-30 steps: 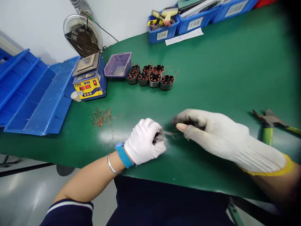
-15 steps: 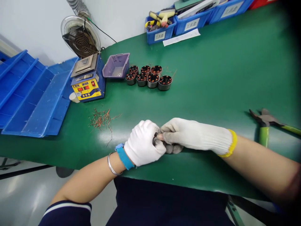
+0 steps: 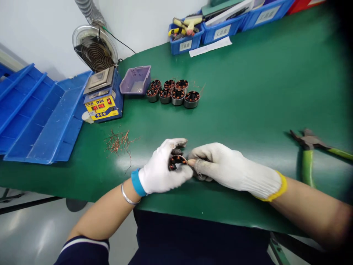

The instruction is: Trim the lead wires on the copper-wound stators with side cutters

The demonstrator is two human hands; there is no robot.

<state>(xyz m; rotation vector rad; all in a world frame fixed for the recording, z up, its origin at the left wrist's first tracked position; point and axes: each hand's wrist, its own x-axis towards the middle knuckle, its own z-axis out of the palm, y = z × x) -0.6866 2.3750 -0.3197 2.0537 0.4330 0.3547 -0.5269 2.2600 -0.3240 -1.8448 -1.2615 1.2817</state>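
Observation:
My left hand [image 3: 162,171], in a white glove, curls around a motor stator [image 3: 178,160], a metal ring with copper windings inside. Its open face shows between my thumb and fingers. My right hand [image 3: 212,162], gloved in white with a yellow cuff, is closed in a pinch at the stator's right edge. Whatever lies between that thumb and finger is too small or hidden to make out. Further back on the green bench stand several more stators [image 3: 178,97] in two rows, some with thin wires sticking out.
Green-handled cutting pliers [image 3: 308,143] lie at the right. Copper wire scraps [image 3: 118,142] are heaped at the left. Behind them stand a yellow-and-blue CM558 unit [image 3: 102,110], a purple bin [image 3: 124,87] and blue trays [image 3: 55,125]. Blue tool boxes [image 3: 185,45] line the back.
My left hand has opened out and turned, so the stator's inside face now shows. My right hand stays pinched at its edge, moved slightly right and down.

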